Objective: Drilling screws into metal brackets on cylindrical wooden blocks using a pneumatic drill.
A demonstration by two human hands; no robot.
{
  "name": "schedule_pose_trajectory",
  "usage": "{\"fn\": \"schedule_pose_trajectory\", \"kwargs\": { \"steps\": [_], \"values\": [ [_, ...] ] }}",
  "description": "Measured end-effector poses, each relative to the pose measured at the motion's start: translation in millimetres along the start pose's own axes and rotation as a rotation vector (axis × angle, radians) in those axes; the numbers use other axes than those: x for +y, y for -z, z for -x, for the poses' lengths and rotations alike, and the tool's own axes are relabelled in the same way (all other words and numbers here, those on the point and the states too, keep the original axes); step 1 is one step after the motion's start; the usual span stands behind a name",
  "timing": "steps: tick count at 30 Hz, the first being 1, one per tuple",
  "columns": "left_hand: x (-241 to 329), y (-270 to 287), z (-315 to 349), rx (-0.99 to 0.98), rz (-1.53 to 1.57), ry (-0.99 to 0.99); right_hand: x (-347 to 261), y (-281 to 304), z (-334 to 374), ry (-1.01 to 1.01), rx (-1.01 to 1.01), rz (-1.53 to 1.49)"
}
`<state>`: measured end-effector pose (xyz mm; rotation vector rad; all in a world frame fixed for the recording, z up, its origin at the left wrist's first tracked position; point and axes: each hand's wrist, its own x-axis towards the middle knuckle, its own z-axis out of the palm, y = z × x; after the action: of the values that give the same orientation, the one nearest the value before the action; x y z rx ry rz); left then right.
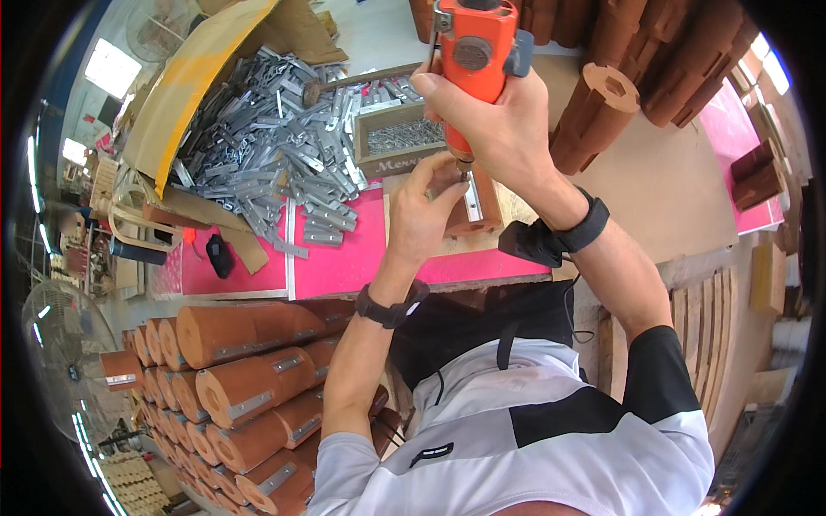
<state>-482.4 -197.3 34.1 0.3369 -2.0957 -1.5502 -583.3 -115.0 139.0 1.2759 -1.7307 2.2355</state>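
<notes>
My right hand is wrapped round an orange power screwdriver, held upright with its bit pointing down. Below it, a reddish-brown wooden piece lies on the work surface, with a silver metal strip on its upper side. My left hand is closed, its thumb and fingers pinched together right at the bit's tip over the strip. Whatever sits between those fingertips is too small to make out. My fingers and the tool hide part of the wooden piece.
A large heap of metal strips spills from an open cardboard box at the left. Beside it stands a wooden box of screws. Brown wooden cylinders stand at the far right; more are stacked at lower left.
</notes>
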Motion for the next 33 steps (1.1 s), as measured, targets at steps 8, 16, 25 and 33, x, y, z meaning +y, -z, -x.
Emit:
{"fn": "schedule_pose_trajectory", "kwargs": {
  "steps": [8,16,25,33],
  "values": [
    [-10.9,1.2,-20.3,-0.005,-0.134,-0.083,22.8,0.6,-8.9,-0.023,0.023,0.076],
    [-21.3,-1.8,-18.7,0.003,-0.17,-0.101,27.2,2.6,-2.7,0.015,0.032,0.159],
    [-14.3,-3.2,-16.8,0.012,-0.231,-0.104,28.1,5.8,-0.9,0.022,0.002,0.208],
    [-4.0,2.7,-6.9,-0.095,-0.367,-0.073,35.1,2.9,4.1,-0.015,0.01,0.144]
  ]
}}
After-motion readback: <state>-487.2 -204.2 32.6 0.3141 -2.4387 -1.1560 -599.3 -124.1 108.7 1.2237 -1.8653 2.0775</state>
